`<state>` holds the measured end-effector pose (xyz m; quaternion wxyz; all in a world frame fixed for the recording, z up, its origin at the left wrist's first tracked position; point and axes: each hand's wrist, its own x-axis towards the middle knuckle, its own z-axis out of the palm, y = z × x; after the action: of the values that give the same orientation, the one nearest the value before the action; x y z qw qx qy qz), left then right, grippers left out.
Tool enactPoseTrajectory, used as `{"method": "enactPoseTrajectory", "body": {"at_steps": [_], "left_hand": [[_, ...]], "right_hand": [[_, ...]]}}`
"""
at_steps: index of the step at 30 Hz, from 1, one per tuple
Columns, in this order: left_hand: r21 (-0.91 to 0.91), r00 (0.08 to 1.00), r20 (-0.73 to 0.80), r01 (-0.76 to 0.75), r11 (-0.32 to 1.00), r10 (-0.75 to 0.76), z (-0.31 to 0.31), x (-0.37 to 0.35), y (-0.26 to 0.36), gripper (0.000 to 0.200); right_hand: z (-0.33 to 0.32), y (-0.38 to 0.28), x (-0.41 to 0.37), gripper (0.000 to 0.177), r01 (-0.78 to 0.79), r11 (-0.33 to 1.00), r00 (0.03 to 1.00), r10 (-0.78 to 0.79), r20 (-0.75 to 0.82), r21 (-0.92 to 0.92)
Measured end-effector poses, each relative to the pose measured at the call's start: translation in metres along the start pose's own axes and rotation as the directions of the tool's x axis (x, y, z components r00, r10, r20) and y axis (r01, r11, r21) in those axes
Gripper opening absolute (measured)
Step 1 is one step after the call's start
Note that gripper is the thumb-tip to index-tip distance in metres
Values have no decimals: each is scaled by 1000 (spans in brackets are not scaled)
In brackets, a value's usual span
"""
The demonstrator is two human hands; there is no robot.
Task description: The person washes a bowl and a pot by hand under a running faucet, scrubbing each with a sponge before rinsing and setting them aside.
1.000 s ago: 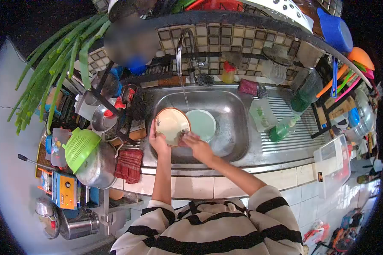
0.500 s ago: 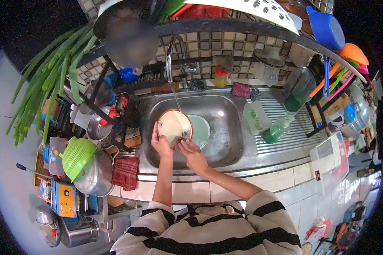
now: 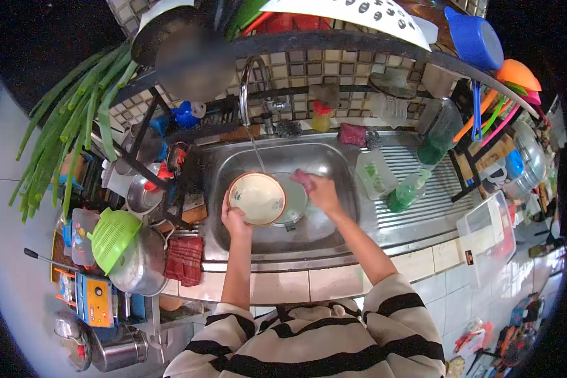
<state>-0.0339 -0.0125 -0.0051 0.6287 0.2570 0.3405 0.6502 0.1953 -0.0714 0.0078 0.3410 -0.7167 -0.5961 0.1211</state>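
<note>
My left hand (image 3: pixel 234 220) grips the rim of a cream bowl (image 3: pixel 257 196) with a brown edge and small painted motifs. The bowl tilts toward me over the sink (image 3: pixel 334 236), close to the thin stream of water from the curved faucet (image 3: pixel 244 94). To the right, my right hand (image 3: pixel 323 194) is closed on a pinkish-red sponge (image 3: pixel 303 179), apart from the bowl. Beneath and behind the bowl, a pale green dish (image 3: pixel 296 198) lies in the sink, partly hidden.
Right of the sink, a green soap bottle (image 3: pixel 406 194) and a clear tray (image 3: pixel 375 173) stand on the ribbed drainboard (image 3: pixel 390 217). A red cloth (image 3: pixel 184 259) hangs at the left beside a pot with a green colander (image 3: pixel 114 239). A dark rack (image 3: pixel 334 43) spans above.
My right hand, with the sponge, has moved off the bowl's edge to the right and away from me. The bowl is turned and slightly lower.
</note>
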Motion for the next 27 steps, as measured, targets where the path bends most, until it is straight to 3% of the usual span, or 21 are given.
{"method": "enactPoseTrajectory", "body": {"at_steps": [1, 3, 4, 5, 7, 11, 13, 14, 17, 19, 20, 21, 23, 25, 27], "left_hand": [[-4, 1000, 8, 5, 1000, -5, -2, 2, -1, 71], [-47, 986, 62, 155, 987, -152, -7, 4, -3, 73], [-72, 968, -6, 249, 966, -250, -7, 3, -3, 71], [-75, 968, -4, 251, 965, -252, -6, 4, -4, 71], [-61, 911, 32, 413, 909, -412, -6, 7, -7, 60], [-68, 897, 53, 442, 894, -440, -25, 39, -43, 49], [-96, 907, -62, 410, 907, -417, -23, 47, -50, 39], [-98, 909, -61, 407, 908, -413, -23, 51, -52, 39], [43, 877, -186, 458, 888, -443, -1, 43, -38, 34], [106, 892, -137, 446, 889, -431, -14, 60, -56, 34], [106, 894, -140, 440, 892, -425, -6, 57, -48, 34], [99, 869, -166, 486, 869, -467, 8, 50, -35, 35], [91, 847, -192, 518, 850, -496, 15, 52, -27, 35], [-38, 879, -170, 446, 894, -446, 1, 65, -38, 40], [-118, 850, -171, 485, 866, -499, -9, 78, -37, 40]], "right_hand": [[-19, 3, 1, 31, -148, 974, 989, 144, 34, 172], [-43, 33, 1, 22, -102, 953, 982, 142, -125, 284], [-62, 42, -1, 23, -60, 975, 973, 105, -206, 213], [-84, 46, -3, 23, -22, 990, 957, 60, -283, 138], [-120, 44, -7, 24, -106, 988, 923, 57, -381, -109], [-127, 79, 2, 25, -100, 969, 919, 3, -393, -226], [-118, 83, 5, 29, -316, 866, 931, 205, -301, -387], [-107, 83, 5, 27, -150, 876, 894, -78, -441, -458], [-75, 32, 14, 23, -154, 910, 931, 3, -365, -385], [-34, 9, 25, 15, 30, 994, 994, -40, -99, -102], [4, 5, 32, 14, 299, 954, 938, -300, -175, -32], [36, -1, 38, 16, 551, 834, 806, -528, -267, 14], [34, -52, 28, 22, 677, 725, 702, -688, -184, -124], [45, -65, 38, 21, 703, 698, 668, -714, -209, -137], [54, -70, 53, 22, 724, 673, 634, -736, -236, -152]]}}
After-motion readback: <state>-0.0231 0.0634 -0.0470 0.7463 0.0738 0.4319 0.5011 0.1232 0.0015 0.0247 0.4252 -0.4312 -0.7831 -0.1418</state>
